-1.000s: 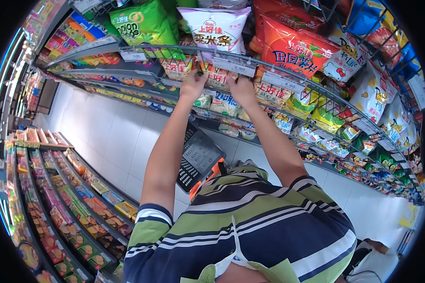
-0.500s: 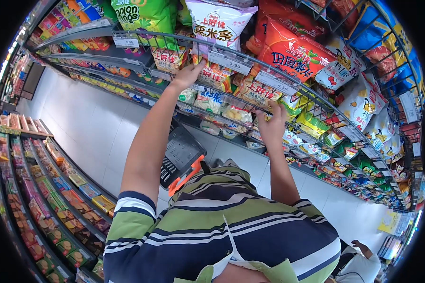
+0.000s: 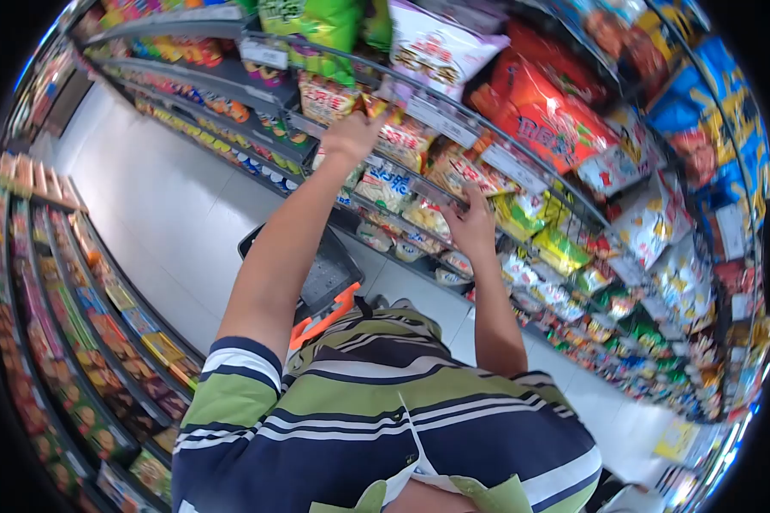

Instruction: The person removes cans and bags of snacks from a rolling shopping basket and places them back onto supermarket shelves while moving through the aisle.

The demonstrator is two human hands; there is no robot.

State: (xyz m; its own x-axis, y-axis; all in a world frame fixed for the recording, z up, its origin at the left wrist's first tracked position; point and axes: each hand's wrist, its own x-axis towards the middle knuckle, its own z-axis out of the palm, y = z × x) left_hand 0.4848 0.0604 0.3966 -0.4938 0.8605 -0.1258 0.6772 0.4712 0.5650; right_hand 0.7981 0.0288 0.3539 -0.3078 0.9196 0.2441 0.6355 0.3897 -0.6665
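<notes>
My left hand [image 3: 352, 135] is at the second shelf's front, its fingers reaching up beside a red-and-cream snack bag [image 3: 404, 144]; whether it grips anything is blurred. Further right, my right hand [image 3: 472, 224] has its fingers apart at the shelf edge, just below another red-and-cream bag [image 3: 460, 171]. Nothing shows between its fingers. Above the hands, a white and purple bag [image 3: 441, 50] and a red bag [image 3: 552, 111] stand in the wire-fronted top shelf. A white and blue bag [image 3: 385, 185] lies on the level below.
A black basket [image 3: 321, 278] with an orange handle [image 3: 325, 315] is on the pale floor [image 3: 158, 179] left of my body. Shelves of packaged goods [image 3: 85, 333] curve along the left. Yellow-green bags [image 3: 559, 248] sit right of my right hand. Part of a person [image 3: 633, 498] shows at lower right.
Both hands were close together at the shelf one second ago. My right hand moved away rightward and down, then slightly up. My left hand stays near the same bags. The view has shifted.
</notes>
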